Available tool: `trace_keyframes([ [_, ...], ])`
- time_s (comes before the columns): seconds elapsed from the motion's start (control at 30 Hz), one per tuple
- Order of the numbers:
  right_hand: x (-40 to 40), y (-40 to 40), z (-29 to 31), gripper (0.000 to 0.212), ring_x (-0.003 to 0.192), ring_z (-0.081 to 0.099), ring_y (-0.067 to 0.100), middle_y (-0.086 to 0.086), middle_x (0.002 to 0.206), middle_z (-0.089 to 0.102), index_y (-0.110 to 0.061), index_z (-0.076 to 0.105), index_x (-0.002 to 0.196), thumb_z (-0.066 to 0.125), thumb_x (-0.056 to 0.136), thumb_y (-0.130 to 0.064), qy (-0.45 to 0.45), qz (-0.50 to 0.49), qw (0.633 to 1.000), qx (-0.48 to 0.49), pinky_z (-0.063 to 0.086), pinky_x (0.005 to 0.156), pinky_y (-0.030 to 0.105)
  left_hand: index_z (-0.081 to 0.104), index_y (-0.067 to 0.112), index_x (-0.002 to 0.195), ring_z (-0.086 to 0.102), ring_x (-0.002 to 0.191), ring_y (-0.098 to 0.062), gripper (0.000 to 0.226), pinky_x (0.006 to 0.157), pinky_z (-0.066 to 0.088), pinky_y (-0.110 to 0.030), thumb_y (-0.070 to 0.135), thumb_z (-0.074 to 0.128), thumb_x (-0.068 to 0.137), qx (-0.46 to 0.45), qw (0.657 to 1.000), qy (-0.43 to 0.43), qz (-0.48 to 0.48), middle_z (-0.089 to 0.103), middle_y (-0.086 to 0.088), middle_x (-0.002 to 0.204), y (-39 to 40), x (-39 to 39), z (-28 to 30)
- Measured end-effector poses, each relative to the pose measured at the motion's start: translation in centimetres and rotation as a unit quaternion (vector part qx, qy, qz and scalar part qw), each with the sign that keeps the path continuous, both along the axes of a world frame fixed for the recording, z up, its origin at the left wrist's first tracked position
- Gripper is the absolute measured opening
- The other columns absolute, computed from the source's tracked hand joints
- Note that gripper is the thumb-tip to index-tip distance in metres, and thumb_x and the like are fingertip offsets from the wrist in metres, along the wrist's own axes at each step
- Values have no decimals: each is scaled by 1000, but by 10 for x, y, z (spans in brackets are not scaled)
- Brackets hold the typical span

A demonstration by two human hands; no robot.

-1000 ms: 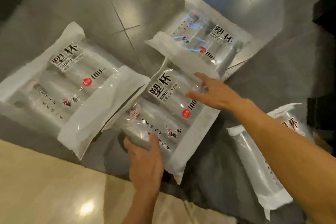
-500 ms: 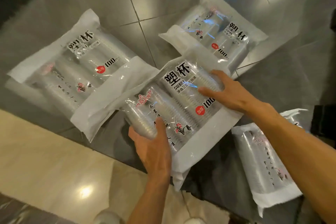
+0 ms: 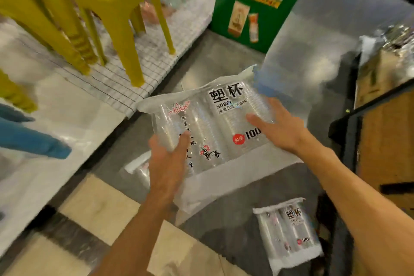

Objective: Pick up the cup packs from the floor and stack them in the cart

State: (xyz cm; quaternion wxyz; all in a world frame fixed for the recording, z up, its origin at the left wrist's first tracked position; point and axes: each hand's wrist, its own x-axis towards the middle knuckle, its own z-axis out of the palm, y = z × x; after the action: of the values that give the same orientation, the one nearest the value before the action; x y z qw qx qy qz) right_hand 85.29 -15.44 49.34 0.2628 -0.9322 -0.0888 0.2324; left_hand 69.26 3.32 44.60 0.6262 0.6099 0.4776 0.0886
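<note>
Holding the cup pack between left hand and right hand, fingers spread flat on slippery film, risking a slip.

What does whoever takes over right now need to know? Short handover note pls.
Left hand: gripping the near-left end of the held cup pack, thumb on top.
Right hand: gripping the pack's right side, fingers spread over the printed face.
Held pack is off the floor, roughly level, between both hands.
A second pack lies on the floor at lower right, and another shows partly under the held one.
Cart: probably the dark-framed structure on the right; can't confirm.
Done: one pack lifted.
Left: place it in the cart, then collect the floor packs.
</note>
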Motion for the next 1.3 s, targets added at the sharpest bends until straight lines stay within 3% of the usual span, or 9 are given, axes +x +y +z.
trace_keyframes([
  [0.07, -6, 38, 85, 70, 142, 49, 34, -6, 153, 53, -45, 32, 156, 52, 95, -73, -14, 22, 1000, 9, 38, 105, 47, 37, 21, 146, 57, 95, -13, 63, 72, 41, -27, 48, 65, 96, 28, 1000, -6, -1, 57, 7, 118, 38, -4, 88],
  [0.23, -47, 138, 272, 73, 144, 47, 32, 1, 162, 46, -31, 32, 160, 53, 100, -66, -49, 76, 995, 52, 39, 105, 41, 29, 25, 154, 49, 121, -28, 76, 90, 32, -35, 57, 62, 93, 108, 994, -7, 28, 49, 2, 139, 139, -57, 271],
  [0.4, -118, 233, 396, 81, 148, 43, 36, 6, 165, 42, -31, 19, 167, 50, 101, -67, -57, 170, 981, 79, 37, 113, 44, 38, 26, 143, 52, 115, -22, 64, 100, 43, -43, 55, 63, 92, 133, 988, -24, 79, 51, 6, 133, 217, -160, 398],
  [0.5, -170, 284, 443, 76, 148, 43, 33, 3, 165, 42, -32, 23, 165, 51, 102, -64, -53, 243, 962, 116, 38, 105, 40, 44, 30, 131, 58, 106, -19, 52, 89, 48, -39, 55, 65, 91, 144, 978, -23, 147, 58, 6, 122, 247, -231, 445],
  [0.57, -203, 318, 460, 71, 145, 46, 32, 2, 161, 47, -30, 31, 162, 54, 102, -61, -48, 294, 945, 138, 37, 98, 36, 43, 32, 128, 58, 103, -17, 52, 81, 46, -34, 58, 66, 90, 155, 969, -20, 192, 58, 13, 113, 261, -280, 466],
  [0.7, -276, 385, 479, 69, 145, 47, 32, 2, 159, 50, -28, 37, 161, 58, 102, -57, -38, 401, 899, 169, 39, 108, 40, 41, 26, 143, 56, 119, -21, 81, 102, 47, -45, 72, 63, 79, 194, 942, 13, 274, 53, 7, 134, 271, -381, 490],
  [0.87, -375, 446, 489, 63, 140, 52, 34, 4, 153, 55, -27, 44, 153, 60, 100, -57, -16, 539, 824, 175, 40, 109, 43, 36, 28, 125, 59, 95, -15, 49, 84, 47, -37, 56, 61, 94, 203, 880, 57, 426, 51, 19, 98, 240, -489, 502],
  [1.13, -556, 482, 491, 69, 140, 53, 34, 1, 156, 53, -34, 39, 159, 57, 99, -63, 16, 732, 658, 177, 42, 108, 43, 23, 22, 159, 50, 126, -24, 90, 105, 43, -45, 64, 60, 89, 208, 770, 99, 595, 35, 3, 150, 150, -629, 509],
  [1.3, -656, 493, 473, 76, 139, 52, 38, 9, 155, 54, -26, 41, 156, 55, 96, -71, 22, 775, 611, 162, 44, 111, 50, 13, 28, 163, 40, 143, -35, 95, 113, 39, -59, 65, 60, 89, 199, 731, 103, 645, 24, -7, 166, 118, -702, 503],
])
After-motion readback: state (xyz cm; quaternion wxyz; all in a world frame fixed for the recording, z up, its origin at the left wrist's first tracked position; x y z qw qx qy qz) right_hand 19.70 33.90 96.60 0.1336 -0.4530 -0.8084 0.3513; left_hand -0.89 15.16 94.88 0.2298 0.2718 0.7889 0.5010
